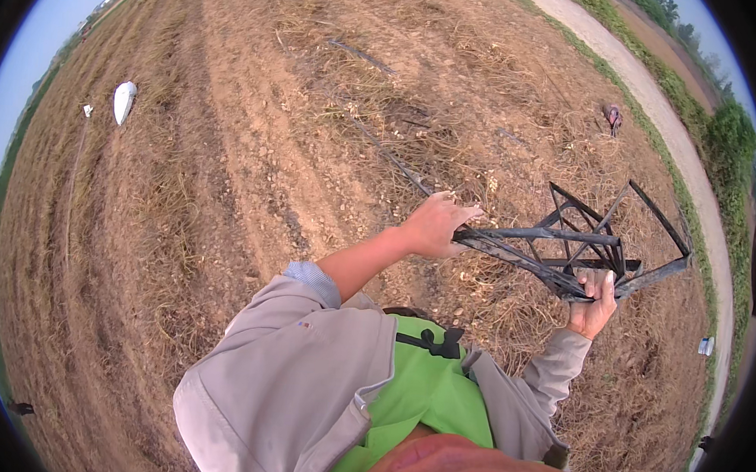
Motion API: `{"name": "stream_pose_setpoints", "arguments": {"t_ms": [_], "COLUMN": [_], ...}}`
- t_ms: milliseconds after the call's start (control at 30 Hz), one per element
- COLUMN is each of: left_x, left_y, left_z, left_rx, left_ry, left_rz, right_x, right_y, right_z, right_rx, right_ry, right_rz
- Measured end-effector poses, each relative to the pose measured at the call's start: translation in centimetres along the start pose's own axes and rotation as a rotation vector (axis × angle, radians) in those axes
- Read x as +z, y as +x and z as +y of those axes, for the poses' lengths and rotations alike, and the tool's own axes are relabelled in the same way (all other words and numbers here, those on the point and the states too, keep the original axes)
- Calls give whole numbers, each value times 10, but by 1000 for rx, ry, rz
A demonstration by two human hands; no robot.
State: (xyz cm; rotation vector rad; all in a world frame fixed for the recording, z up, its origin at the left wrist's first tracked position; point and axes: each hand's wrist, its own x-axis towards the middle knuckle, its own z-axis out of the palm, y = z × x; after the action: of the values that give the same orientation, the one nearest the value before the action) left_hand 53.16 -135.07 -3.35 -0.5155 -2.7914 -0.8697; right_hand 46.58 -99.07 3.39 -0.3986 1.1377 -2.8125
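Note:
A loose, angular bundle of flat black tubing that looks like drip tape point(560, 236) is held up in front of me, folded in long loops. My right hand point(593, 308) grips the bundle from its near side, with the fingers wrapped round the lower strands. At the bundle's narrow left end, my left hand point(437, 226) is closed on the gathered strands, thumb and finger pointing right. A single black length point(387, 154) runs from behind my left hand up and left to the ground. The palm side of my left hand is hidden.
Dry plant stalks cover the brown field point(254, 142) in rows. More black tubing point(360, 56) lies farther off. A white sack point(124, 103) stands far left, and a dark reddish object point(612, 119) lies far right. A pale track point(663, 106) borders the right side.

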Motion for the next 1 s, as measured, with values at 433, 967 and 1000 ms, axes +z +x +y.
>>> {"name": "stream_pose_setpoints", "arguments": {"t_ms": [433,967,1000], "left_x": [22,-34,-33], "left_y": [-31,-34,-42], "left_z": [-76,-63,-71], "left_rx": [-698,-982,-1002], "left_ry": [-83,-333,-365], "left_rz": [70,524,459], "right_x": [-141,109,122], "right_y": [-67,46,42], "right_z": [-150,270,277], "right_rx": [-189,508,505], "right_ry": [-882,-860,-776], "right_rz": [994,-95,-162]}}
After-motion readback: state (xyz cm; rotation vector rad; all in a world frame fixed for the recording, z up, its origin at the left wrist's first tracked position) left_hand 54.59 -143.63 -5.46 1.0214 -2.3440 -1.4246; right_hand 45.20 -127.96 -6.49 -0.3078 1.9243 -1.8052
